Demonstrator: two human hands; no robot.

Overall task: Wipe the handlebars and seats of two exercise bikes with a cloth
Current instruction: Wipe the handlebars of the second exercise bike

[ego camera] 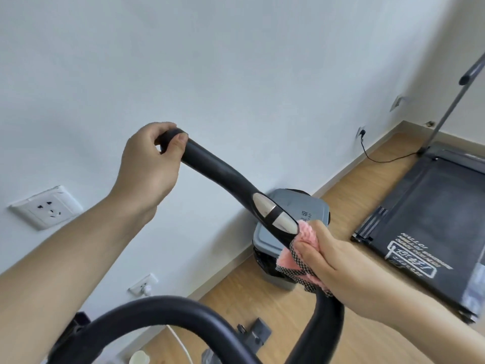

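A white wall (236, 61) fills most of the view. In front of it runs the black handlebar (220, 174) of an exercise bike. Its long axis slants from its free end at upper left down to lower right, past two chrome sensor pads (273, 214). It then bends into a loop (157, 308) across the bottom edge.

Wooden floor (262, 311) lies below. A dark treadmill (430, 214) lies flat on it at the right, well apart from the bar, with its upright pole (451, 101) near the corner. A grey lidded bin (309, 208) stands against the wall directly behind the bar and is partly hidden by it.

The left hand (149, 164) grips the bar's free end, fingers and thumb curled round it. The right hand (330, 256) clasps a pink cloth (301, 258) with checked trim round the bar, just below the chrome pads. A wall socket (46, 207) sits at the left, beyond the forearm.
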